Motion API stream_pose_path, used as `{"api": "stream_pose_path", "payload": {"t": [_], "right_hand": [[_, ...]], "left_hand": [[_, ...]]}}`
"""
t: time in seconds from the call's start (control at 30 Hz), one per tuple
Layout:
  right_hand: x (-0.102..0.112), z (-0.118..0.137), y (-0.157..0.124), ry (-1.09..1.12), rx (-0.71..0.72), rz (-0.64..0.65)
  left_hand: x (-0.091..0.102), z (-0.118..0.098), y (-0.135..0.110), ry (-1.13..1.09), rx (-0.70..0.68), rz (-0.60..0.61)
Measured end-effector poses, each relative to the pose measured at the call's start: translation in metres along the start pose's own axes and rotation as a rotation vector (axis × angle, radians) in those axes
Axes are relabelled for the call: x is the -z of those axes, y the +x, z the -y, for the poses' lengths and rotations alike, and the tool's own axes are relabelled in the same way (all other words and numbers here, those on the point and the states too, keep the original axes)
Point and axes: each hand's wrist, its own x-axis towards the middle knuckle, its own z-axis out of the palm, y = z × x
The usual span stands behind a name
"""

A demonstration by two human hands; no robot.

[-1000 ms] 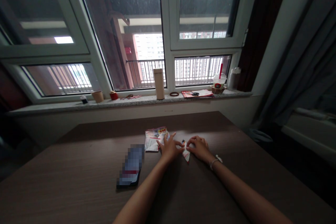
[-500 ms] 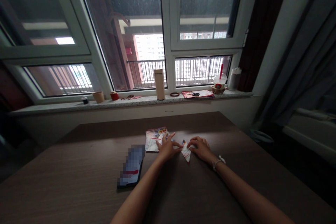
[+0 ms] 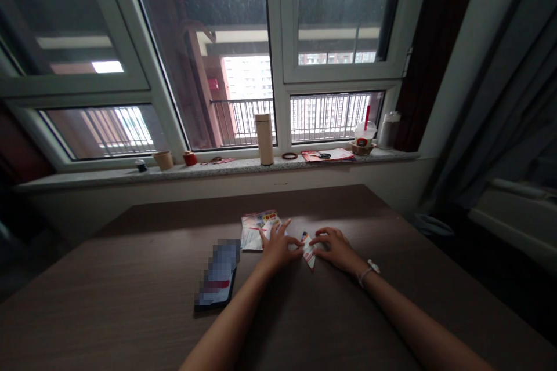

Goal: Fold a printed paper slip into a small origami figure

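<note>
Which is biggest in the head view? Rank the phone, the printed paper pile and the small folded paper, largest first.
1. Phone, though it lies nearest the camera, which may inflate it.
2. Printed paper pile.
3. Small folded paper.

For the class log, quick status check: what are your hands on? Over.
Left hand, right hand: open, fingers at folded paper. Printed paper sheets beside left hand. Blurred phone farther left.

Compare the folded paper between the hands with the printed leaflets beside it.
The folded paper is far smaller than the leaflets. It forms a narrow point; they lie as a wider, rectangular pile. It sits between the left hand and right hand; the leaflets lie beyond the left. Both show white paper with red print.
</note>
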Motion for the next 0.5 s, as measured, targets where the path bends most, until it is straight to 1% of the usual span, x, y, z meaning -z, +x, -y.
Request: {"api": "stream_pose_path", "payload": {"t": [0.27,0.37,0.5], "right_hand": [[0.005,0.0,-0.003,-0.032,0.053,0.071],[0.006,0.0,-0.005,-0.038,0.063,0.076],[0.005,0.001,-0.007,-0.042,0.061,0.082]], "left_hand": [[0.0,-0.003,-0.008,0.007,0.0,0.011],[0.002,-0.006,-0.013,0.021,-0.005,0.009],[0.005,-0.009,-0.018,0.034,-0.02,0.039]]}}
